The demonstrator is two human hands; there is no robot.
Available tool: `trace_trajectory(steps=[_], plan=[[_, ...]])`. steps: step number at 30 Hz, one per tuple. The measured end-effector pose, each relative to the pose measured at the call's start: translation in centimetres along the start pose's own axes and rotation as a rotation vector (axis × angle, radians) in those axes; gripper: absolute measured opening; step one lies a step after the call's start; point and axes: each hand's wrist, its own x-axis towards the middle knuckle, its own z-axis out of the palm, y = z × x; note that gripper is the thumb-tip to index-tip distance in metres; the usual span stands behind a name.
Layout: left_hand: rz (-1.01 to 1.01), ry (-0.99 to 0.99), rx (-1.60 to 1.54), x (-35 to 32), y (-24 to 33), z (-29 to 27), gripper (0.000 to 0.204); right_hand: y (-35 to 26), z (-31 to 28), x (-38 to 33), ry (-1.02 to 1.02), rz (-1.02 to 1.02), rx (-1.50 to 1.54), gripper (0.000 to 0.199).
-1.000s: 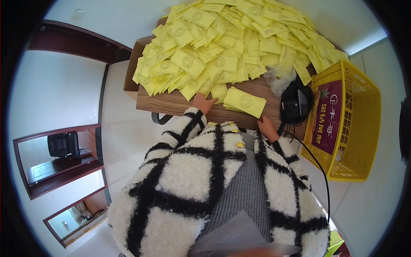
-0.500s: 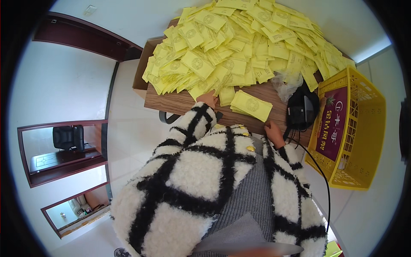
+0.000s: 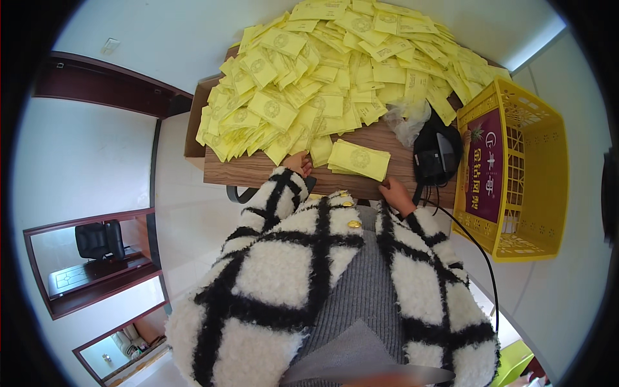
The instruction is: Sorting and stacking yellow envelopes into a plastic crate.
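Note:
A big heap of yellow paper packets [image 3: 335, 77] covers most of a brown wooden table [image 3: 245, 171]. A small neat stack of yellow packets [image 3: 359, 159] lies apart at the table's near edge. My left hand [image 3: 298, 164] rests at the heap's near edge, beside that stack, fingers curled. My right hand [image 3: 393, 191] sits at the table's front edge just right of the stack, touching nothing I can make out. Both sleeves are fluffy white with black checks.
A yellow plastic crate [image 3: 535, 174] stands at the right of the table. A black device [image 3: 436, 155] with a cable sits between the stack and the crate, next to a clear plastic bag [image 3: 412, 119]. White floor lies on the left, with dark wooden furniture and a black chair [image 3: 97, 240].
The view has shifted slightly, so table and heap sit a little further right and up. Both hands stay near the small stack at the table's front edge.

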Motion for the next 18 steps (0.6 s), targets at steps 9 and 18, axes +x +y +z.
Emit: trace_trajectory(steps=[9,18], plan=[[-0.002,-0.148,-0.2,2.3,0.4,-0.4,0.017,0.7,0.4,0.2,0.043,-0.04,0.021,0.033],[0.234,-0.474,-0.359,-4.6,2.5,1.0,0.01,0.4,-0.4,0.4,0.075,0.018,0.079,0.031]])
